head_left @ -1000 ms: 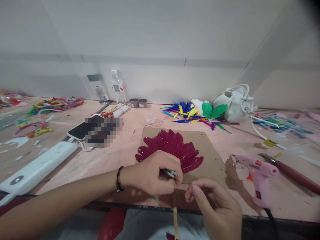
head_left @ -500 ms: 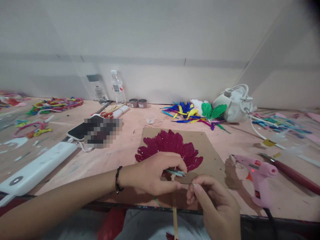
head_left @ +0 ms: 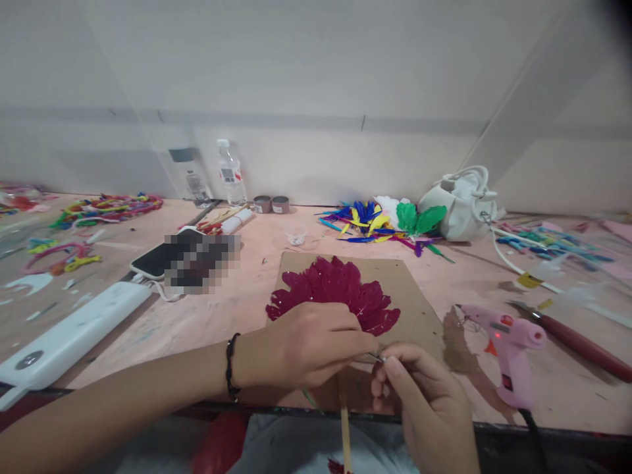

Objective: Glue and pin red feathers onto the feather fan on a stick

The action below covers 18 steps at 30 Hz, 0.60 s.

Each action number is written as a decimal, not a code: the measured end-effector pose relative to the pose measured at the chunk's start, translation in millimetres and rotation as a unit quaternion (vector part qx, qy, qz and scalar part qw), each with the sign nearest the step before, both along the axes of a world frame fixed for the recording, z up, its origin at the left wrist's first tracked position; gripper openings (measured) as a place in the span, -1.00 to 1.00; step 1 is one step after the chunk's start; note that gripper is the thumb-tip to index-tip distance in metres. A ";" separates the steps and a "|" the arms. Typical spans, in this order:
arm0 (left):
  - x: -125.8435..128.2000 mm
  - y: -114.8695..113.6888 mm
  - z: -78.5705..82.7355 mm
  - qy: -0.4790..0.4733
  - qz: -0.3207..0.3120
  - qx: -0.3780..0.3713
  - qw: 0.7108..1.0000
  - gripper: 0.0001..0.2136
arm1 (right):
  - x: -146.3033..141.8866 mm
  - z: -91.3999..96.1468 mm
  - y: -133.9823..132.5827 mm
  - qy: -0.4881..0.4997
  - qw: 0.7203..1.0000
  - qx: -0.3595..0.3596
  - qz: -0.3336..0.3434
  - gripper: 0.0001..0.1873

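Observation:
My left hand (head_left: 306, 345) is closed, its fingers pinched around tweezers (head_left: 374, 356), of which only the thin tip shows. That tip meets the fingertips of my right hand (head_left: 427, 401), whose thumb and forefinger pinch something too small to make out. Behind my left hand, a fan of dark red feathers (head_left: 336, 280) dotted with tiny white beads lies on a brown cardboard sheet (head_left: 417, 309). A flat wooden stick (head_left: 345, 421) runs from under my left hand over the table edge, with a bit of dark red at its lower end.
A pink glue gun (head_left: 511, 349) and a red-handled knife (head_left: 582, 345) lie at right. Colourful feathers (head_left: 370, 220) and a white bag (head_left: 459, 207) stand behind. At left are a phone (head_left: 160, 257), white power strip (head_left: 93, 326) and bottles (head_left: 231, 172). A small clear cup (head_left: 296, 236) is beyond the cardboard.
My left hand has closed its fingers and turned, bringing the tweezers' tip right to my right fingertips. My right hand has barely moved.

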<state>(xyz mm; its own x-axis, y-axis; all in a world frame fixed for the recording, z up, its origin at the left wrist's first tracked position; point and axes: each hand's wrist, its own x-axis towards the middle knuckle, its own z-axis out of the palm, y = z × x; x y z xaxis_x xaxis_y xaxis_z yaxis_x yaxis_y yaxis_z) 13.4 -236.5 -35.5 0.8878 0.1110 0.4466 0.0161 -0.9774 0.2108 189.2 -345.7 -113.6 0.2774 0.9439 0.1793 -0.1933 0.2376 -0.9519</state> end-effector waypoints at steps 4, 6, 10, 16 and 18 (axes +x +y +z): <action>-0.6 0.0 2.9 0.001 0.003 0.045 0.999 -0.78 | 1.6 -3.6 0.1 0.012 1.000 0.000 0.012 -0.80; -0.2 -0.6 3.8 0.002 0.008 0.076 0.997 -0.77 | 2.3 -5.7 0.4 0.020 1.000 0.000 0.017 -0.81; 0.7 -1.5 4.3 -0.012 0.006 0.120 0.993 -0.79 | 4.8 -9.1 -0.7 0.024 0.999 -0.005 0.027 -0.83; -0.1 -0.3 1.7 -0.022 -0.018 0.110 0.993 -0.80 | 7.4 -8.4 -2.3 0.015 0.999 0.004 0.038 -0.83; -0.4 -0.1 0.2 -0.032 -0.023 0.096 0.995 -0.77 | 4.1 -7.0 -1.0 0.013 0.999 0.005 0.034 -0.81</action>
